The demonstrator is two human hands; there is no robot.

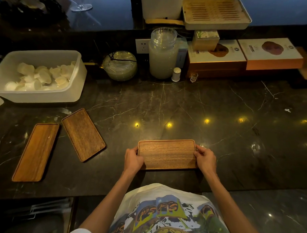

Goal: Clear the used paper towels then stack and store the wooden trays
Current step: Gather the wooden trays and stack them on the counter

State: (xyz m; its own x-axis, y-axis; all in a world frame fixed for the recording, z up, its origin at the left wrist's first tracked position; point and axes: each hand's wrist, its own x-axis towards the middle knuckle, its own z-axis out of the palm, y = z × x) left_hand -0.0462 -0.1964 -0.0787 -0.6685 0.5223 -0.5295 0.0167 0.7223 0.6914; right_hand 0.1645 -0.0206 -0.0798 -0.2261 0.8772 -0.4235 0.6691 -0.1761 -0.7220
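Beyond the hands, jars, boxes and a white bin (pixel 65 95) of crumpled paper line the back of the dark tabletop (pixel 183 106); nothing lies between. The left hand (pixel 133 159) and right hand (pixel 205 158) each curl closed around a short end of one wooden tray (pixel 167 154). Two more trays (pixel 83 134) (pixel 35 151) lie well to the left, three altogether.

A single wide-angle view from a camera worn on the person's head, looking forward and steeply down over a dark marble counter (pixel 166 105). The person's printed shirt (pixel 163 213) fills the bottom edge, close to the lens. The counter's back wall with a power socket (pixel 142 46) lies farthest away, near the top.
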